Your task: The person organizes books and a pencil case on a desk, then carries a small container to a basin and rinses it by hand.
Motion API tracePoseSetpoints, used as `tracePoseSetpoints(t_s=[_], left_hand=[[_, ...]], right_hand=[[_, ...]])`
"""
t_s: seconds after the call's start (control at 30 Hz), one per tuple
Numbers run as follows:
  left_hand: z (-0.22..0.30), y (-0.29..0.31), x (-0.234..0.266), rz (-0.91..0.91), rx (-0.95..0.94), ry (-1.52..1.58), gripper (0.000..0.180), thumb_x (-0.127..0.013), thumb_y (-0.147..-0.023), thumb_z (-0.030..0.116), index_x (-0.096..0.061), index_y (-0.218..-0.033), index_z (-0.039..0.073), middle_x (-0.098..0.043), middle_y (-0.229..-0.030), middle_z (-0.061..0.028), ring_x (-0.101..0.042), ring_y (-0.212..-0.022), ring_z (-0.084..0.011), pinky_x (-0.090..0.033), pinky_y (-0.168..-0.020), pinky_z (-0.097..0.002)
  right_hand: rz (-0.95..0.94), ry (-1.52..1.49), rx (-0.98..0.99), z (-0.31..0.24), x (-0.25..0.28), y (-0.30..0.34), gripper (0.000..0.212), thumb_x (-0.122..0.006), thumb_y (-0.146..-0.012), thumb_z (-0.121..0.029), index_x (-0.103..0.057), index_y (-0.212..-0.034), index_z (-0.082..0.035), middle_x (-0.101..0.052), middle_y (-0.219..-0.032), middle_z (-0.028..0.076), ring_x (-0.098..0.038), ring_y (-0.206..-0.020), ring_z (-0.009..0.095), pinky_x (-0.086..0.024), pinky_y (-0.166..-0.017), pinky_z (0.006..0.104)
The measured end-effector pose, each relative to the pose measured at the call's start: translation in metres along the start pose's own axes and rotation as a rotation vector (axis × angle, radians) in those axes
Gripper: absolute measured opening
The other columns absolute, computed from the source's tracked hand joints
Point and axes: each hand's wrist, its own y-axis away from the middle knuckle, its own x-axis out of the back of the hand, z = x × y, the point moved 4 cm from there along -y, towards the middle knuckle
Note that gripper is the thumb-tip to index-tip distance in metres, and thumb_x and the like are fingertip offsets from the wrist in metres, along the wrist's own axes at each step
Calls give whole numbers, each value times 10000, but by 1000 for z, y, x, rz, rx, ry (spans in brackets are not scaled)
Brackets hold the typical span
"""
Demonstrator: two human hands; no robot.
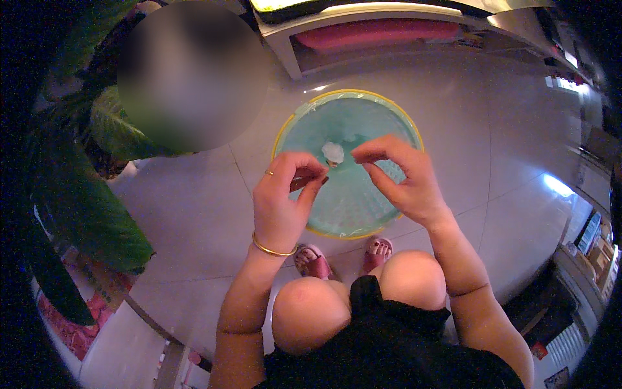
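Observation:
On the floor in front of me stands a round teal bin or basin (pixel 346 223) with a yellow rim, and shiny clear film shows along its edge. Inside lies a small crumpled white lump (pixel 333 153) with a brownish bit below it. My left hand (pixel 288 185), wearing a ring and a gold bangle, hovers over the left side, thumb and fingertips drawn together. My right hand (pixel 402 175) is above the right side, its thumb and fingers pinched and slightly blurred. The fingertips face each other, apart. Whatever either pinch holds is too small to make out.
Large green leaves (pixel 84 194) fill the left, beside a blurred round patch (pixel 194 78). A low white table or shelf (pixel 282 48) with a pink item (pixel 382 32) beneath stands at the back. Shelving with boxes (pixel 593 240) lines the right. My knees and pink slippers (pixel 314 264) are near the rim.

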Motion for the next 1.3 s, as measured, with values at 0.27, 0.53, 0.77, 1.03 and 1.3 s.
tracePoseSetpoints(t_s=[0.27,0.53,0.77,1.03,1.3], left_hand=[[9,-35,38,261,-199,-192,147,-593,-754,-5,-561,-895,24,-577,-844,-73,-589,-718,-157,-490,-663,-254],[-122,-154,44,303,-33,217,283,-556,-751,-3,-544,-1030,43,-527,-998,-103,-527,-884,-199,-443,-802,-296],[-163,-210,22,247,162,692,381,-582,-741,20,-507,-1113,48,-468,-1092,-128,-464,-988,-238,-396,-871,-315],[-170,-234,16,247,114,518,442,-593,-738,34,-477,-1164,51,-421,-1149,-143,-409,-1057,-258,-362,-908,-322],[-173,-166,29,347,-58,146,505,-604,-735,48,-447,-1215,54,-374,-1205,-159,-354,-1126,-278,-328,-944,-329]], right_hand=[[-34,169,293,-31,-24,-34,328,-535,-729,26,-557,-1045,-60,-572,-968,134,-546,-918,310,-440,-814,358],[-100,480,378,-31,-78,-132,277,-512,-757,-17,-540,-1032,-37,-540,-1010,163,-523,-926,337,-431,-816,380],[-193,568,181,-6,-108,-169,393,-461,-774,-38,-378,-1134,98,-394,-1211,304,-408,-1117,406,-361,-942,404],[-322,509,14,2,-99,-170,473,-451,-742,-10,-353,-1197,80,-374,-1225,318,-381,-1145,407,-332,-968,402],[-199,331,147,-33,-74,-137,423,-448,-756,-8,-403,-1174,40,-458,-1169,243,-455,-1077,377,-386,-900,384]])
